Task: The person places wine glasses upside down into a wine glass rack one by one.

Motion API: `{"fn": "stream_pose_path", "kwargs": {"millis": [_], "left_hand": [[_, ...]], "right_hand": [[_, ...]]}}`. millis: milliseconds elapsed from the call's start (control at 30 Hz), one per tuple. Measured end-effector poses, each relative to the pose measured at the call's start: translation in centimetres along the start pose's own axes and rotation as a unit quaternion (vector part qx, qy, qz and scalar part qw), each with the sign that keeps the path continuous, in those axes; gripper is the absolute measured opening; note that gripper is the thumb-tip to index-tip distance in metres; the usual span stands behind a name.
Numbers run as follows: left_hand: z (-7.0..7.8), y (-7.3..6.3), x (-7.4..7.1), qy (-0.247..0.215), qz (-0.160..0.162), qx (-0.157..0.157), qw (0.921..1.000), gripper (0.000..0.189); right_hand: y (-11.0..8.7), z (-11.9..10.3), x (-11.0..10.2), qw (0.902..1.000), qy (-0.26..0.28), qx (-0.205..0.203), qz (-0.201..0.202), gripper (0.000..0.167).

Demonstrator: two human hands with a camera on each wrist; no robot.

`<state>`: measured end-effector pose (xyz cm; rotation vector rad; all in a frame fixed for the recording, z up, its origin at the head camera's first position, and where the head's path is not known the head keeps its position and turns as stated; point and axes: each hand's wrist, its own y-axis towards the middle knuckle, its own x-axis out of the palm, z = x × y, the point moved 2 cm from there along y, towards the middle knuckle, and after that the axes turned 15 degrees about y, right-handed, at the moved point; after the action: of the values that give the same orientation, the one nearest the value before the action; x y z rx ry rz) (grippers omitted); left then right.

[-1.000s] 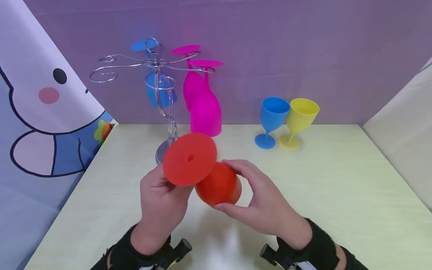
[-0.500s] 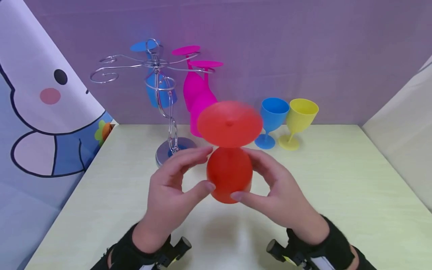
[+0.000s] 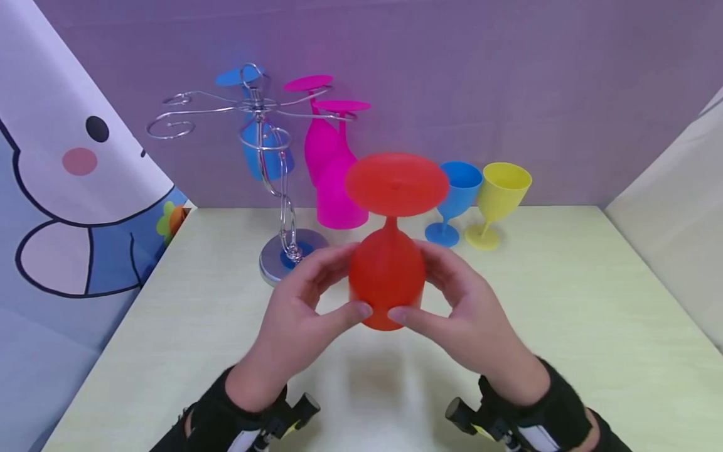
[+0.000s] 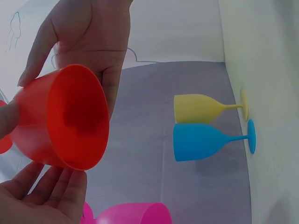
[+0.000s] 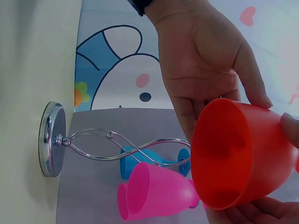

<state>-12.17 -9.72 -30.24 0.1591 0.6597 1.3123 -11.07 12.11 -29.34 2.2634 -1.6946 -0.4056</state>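
Between both hands, upside down above the table, is a red plastic goblet (image 3: pixel 386 276). Its round foot is on top and its mouth faces down. The left hand (image 3: pixel 307 314) holds the bowl from the left, its thumb on the near side and its fingers reaching behind. On the other side the right hand (image 3: pixel 469 307) grips the bowl the same way, with the two thumb tips close together near the rim. Seen from the left wrist, the bowl's hollow inside (image 4: pixel 79 116) shows nothing in it.
A chrome wire goblet rack (image 3: pixel 257 110) stands at the back left. From it hang a blue goblet (image 3: pixel 277 157) and two pink goblets (image 3: pixel 341 194), all mouth down. Another blue goblet (image 3: pixel 460 188) and a yellow goblet (image 3: pixel 503 194) stand upright at the back right, near the purple backdrop.
The red goblet has moved right and tipped so its stem points upward. The left hand has shifted from near the foot to the bowl; the right hand keeps its hold.
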Motion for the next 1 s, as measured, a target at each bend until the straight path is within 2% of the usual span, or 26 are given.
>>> {"fn": "stream_pose_path", "kwargs": {"millis": [300, 600, 833, 1000], "left_hand": [[-0.6, 0.8, -0.2, -0.014, -0.022, -0.017, 0.9995, 0.062], [-1.1, 1.4, 0.1, -0.042, -0.034, -0.033, 0.998, 0.062], [-1.5, 1.0, 0.0, -0.056, -0.019, -0.059, 0.9965, 0.058], [-1.9, 0.7, -0.5, -0.041, -0.001, -0.062, 0.9972, 0.057]], "right_hand": [[0.1, 0.3, 0.1, 0.9995, -0.015, -0.018, -0.022, 0.07], [0.2, 0.9, 0.3, 0.9996, -0.021, -0.018, -0.005, 0.074], [0.1, 1.3, 0.9, 0.9985, -0.036, -0.041, 0.002, 0.087], [0.7, 1.6, 1.8, 0.998, -0.038, -0.051, 0.002, 0.086]]}}
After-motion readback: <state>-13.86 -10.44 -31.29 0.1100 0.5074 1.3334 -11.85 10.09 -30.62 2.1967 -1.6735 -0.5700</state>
